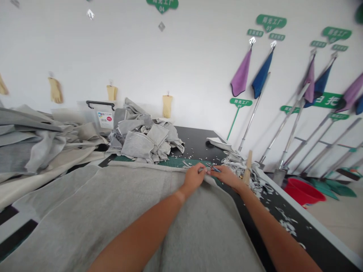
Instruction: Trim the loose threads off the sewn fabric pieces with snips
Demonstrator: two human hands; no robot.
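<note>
A large grey cloth (136, 200) spreads over the table towards me, its far edge turned up in a narrow fold. My left hand (195, 174) is closed on that edge near its right end, thumb and fingers pinching the cloth. Right beside it, my right hand (225, 175) is closed around small blue-handled scissors (214, 169), whose dark tips point left. The right fingertips also meet the cloth edge; whether they grip it too is hard to see. Beneath the far edge shows a green cutting mat (172, 162) with grey scraps on it.
Grey cloth pieces (144, 138) are heaped behind the mat, near a clear plastic box (106, 119). More cloth (42, 139) is piled at left. Trimmings (256, 177) and a wooden stick (248, 168) lie right. A red basin (303, 190) stands beyond the table's right edge.
</note>
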